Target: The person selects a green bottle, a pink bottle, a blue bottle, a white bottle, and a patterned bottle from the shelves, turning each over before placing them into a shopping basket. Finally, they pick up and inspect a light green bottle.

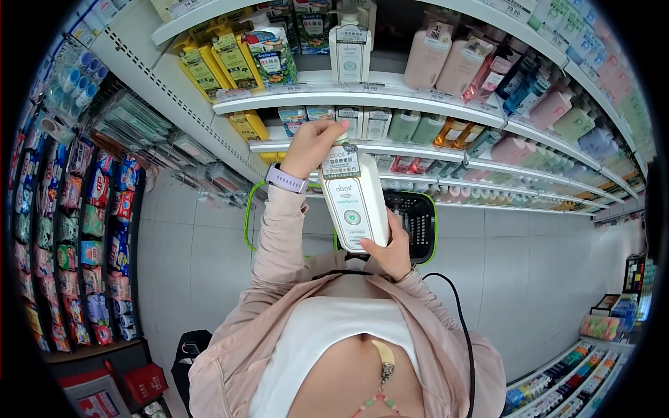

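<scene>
A white bottle [354, 207] was held in a store aisle between two hands, its printed front turned toward the wearer and its cap end pointed toward the shelf [390, 97]. The label was left largely uncovered by the grip, an arrangement that seemed suited to reading, while the weight was apparently shared between top and base. A printed tag [340, 161] was hung at the neck, over the upper part of the front.

The neck end was grasped by the left hand [317, 145], its fingers curled in close at the cap; how far they were wrapped around could not be told. The left forearm was angled up and forward, with the wrist, circled by a band [287, 180], bent inward above the bottle. The lower end was cradled by the right hand [391, 252], set nearer the body, its thumb laid across the front near the base and its fingers spread along the side, probably to steady it. The right elbow was kept low and bent.

A basket [422, 223] was seen below and beyond the right hand, partly hidden by the bottle. A similar bottle [350, 54] was stood upright on the shelf ahead, flanked by boxed goods [270, 56] and pink bottles [427, 57], labels mostly outward, presumably for easy viewing.
</scene>
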`<state>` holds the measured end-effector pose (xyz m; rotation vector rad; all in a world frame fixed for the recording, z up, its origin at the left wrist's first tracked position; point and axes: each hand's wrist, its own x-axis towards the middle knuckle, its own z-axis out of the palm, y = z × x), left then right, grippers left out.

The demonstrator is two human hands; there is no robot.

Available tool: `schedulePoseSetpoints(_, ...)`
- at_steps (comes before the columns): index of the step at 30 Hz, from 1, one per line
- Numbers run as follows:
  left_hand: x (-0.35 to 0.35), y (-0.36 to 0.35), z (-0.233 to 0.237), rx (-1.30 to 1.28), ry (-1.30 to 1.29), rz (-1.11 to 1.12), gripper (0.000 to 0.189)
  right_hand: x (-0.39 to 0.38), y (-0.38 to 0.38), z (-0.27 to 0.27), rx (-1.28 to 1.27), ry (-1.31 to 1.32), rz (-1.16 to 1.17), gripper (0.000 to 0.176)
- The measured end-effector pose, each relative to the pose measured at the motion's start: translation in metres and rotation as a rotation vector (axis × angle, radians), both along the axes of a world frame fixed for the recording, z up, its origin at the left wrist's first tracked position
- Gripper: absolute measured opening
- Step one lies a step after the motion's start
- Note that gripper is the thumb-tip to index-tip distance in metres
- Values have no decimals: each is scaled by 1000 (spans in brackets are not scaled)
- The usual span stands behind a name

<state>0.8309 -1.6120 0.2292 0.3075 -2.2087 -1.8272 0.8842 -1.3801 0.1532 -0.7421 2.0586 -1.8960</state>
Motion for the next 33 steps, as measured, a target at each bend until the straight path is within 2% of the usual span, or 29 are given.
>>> schedulePoseSetpoints(2,0,-1,-1,-39,35,-52,35,1,0,-9,-138,-207,60,65)
schedulePoseSetpoints(3,0,-1,-3,-39,34,-52,35,1,0,-9,-139,-209,61,65)
schedulePoseSetpoints(5,0,-1,-3,117,-21,-109,34,0,3,-6,-250,-371,135,60)
schedulePoseSetpoints(9,4,-3,9,77,-128,-228,35,-4,8,-19,-257,-393,208,56)
schedulePoseSetpoints(11,3,0,8,96,52,-301,39,-3,8,-22,-366,-523,250,55)
schedulePoseSetpoints(14,1,-1,6,123,94,-307,40,-3,8,-18,-411,-572,273,55)
schedulePoseSetpoints(18,-4,-2,2,137,195,-339,39,-3,4,-6,-408,-515,285,57)
schedulePoseSetpoints(21,-6,-1,-1,256,216,-366,37,-1,3,3,-302,-418,212,58)
schedulePoseSetpoints(23,-9,-1,-2,87,217,-323,37,-2,3,0,-265,-403,166,60)
schedulePoseSetpoints(24,-9,-1,-3,88,219,-324,37,-2,4,-1,-263,-402,166,60)
schedulePoseSetpoints(26,-8,-4,-6,127,21,-331,35,-3,4,-3,-203,-360,151,59)
schedulePoseSetpoints(33,-12,-8,-19,139,81,-320,34,-4,5,-8,-201,-381,173,56)
